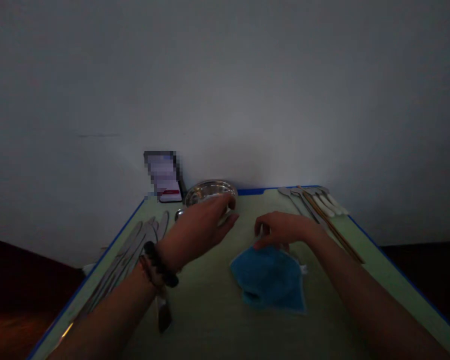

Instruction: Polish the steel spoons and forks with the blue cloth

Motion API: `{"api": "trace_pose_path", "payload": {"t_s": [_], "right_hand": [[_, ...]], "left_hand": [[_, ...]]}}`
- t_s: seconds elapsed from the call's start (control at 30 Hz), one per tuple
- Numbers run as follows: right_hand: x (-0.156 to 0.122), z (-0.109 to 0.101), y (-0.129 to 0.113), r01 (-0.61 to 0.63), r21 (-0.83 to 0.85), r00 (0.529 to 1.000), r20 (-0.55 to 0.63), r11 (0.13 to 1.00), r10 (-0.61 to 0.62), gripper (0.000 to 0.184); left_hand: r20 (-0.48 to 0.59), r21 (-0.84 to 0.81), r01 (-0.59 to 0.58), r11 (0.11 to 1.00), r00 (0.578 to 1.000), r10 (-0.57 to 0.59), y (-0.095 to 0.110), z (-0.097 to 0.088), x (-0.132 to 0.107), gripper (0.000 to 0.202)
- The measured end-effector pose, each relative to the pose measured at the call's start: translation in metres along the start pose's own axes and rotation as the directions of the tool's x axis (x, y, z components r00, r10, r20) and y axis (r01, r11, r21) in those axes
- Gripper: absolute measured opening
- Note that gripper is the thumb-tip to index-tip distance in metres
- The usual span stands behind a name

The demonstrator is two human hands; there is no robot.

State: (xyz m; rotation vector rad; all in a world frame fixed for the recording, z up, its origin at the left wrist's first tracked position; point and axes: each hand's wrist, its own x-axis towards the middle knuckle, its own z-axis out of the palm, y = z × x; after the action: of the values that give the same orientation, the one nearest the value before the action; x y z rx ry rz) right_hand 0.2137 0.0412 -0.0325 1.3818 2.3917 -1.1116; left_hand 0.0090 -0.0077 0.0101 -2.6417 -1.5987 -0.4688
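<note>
My left hand (206, 222), with a dark beaded bracelet (159, 265) at the wrist, is raised over the table just in front of a shiny round metal dish (198, 191). Its fingers curve and the thumb stands apart, with nothing visible between them. With thumb and fingers, my right hand (279, 227) pinches the upper edge of a blue cloth (273, 280). The cloth hangs or lies crumpled below the hand, with a small white tag at its right side. Beneath my left wrist shows the flat end of a metal utensil (164, 312), its other part hidden.
Several metal utensils (123, 255) lie along the table's left side. Spoons (294, 200), wooden chopsticks (333, 227) and white-handled cutlery (328, 204) lie at the right. A phone (165, 177) leans on the wall at the back left. Blue trim edges the pale green table (206, 320).
</note>
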Motion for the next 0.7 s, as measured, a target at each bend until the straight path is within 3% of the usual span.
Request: {"api": "trace_pose_path", "payload": {"t_s": [0.1, 0.17, 0.23, 0.33, 0.47, 0.57, 0.7], "right_hand": [[0.013, 0.015, -0.008, 0.016, -0.001, 0.996, -0.086, 1.0, -0.016, 0.036], [0.021, 0.02, -0.009, 0.046, -0.05, 0.985, -0.165, 0.998, -0.054, 0.031], [0.028, 0.023, -0.006, 0.06, -0.119, 0.965, -0.248, 0.991, -0.089, 0.028], [0.036, 0.028, -0.002, 0.059, -0.181, 0.914, -0.385, 0.982, -0.126, 0.027], [0.039, 0.043, -0.001, 0.025, -0.281, 0.814, -0.552, 0.959, -0.183, 0.028], [0.038, 0.054, -0.003, 0.015, -0.359, 0.776, -0.584, 0.933, -0.237, 0.026], [0.037, 0.057, -0.001, 0.043, -0.332, 0.758, -0.603, 0.942, -0.247, 0.024]], "left_hand": [[-0.036, 0.092, 0.182, 0.979, 0.983, -0.179, -0.024, -0.019, -0.002, 0.024], [0.086, 0.187, 0.26, 0.947, 0.956, -0.28, -0.042, -0.026, -0.006, 0.029], [0.264, 0.235, 0.307, 0.922, 0.893, -0.365, -0.061, -0.027, -0.01, 0.034], [0.367, 0.231, 0.334, 0.914, 0.84, -0.4, -0.089, -0.022, -0.018, 0.037], [0.35, 0.286, 0.411, 0.866, 0.796, -0.493, -0.119, -0.019, -0.025, 0.04], [0.347, 0.302, 0.427, 0.853, 0.784, -0.515, -0.13, -0.021, -0.028, 0.045], [0.405, 0.285, 0.428, 0.858, 0.758, -0.512, -0.124, -0.022, -0.028, 0.041]]}}
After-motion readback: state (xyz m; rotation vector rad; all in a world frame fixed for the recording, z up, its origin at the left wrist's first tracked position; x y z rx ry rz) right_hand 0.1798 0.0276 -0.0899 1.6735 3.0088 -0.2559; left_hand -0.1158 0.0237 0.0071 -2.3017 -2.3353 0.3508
